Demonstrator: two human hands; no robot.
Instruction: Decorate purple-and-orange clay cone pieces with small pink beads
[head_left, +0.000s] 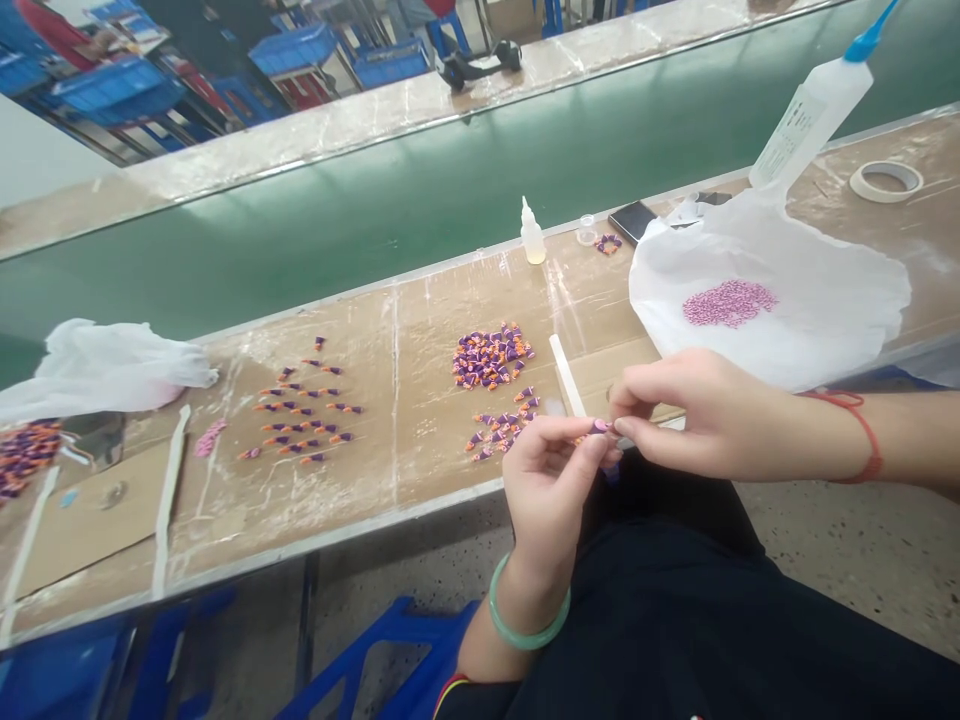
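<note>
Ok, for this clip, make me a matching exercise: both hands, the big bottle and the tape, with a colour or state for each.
1. Left hand
2. Right hand
3. Big bottle
4. Tape

A. Tipped with a blue nozzle
B. Red string at the wrist
C. Lying flat near the picture's right edge
D. Green bangle at the wrist

Pairs: 1-D, 2-B, 3-A, 4-C
</note>
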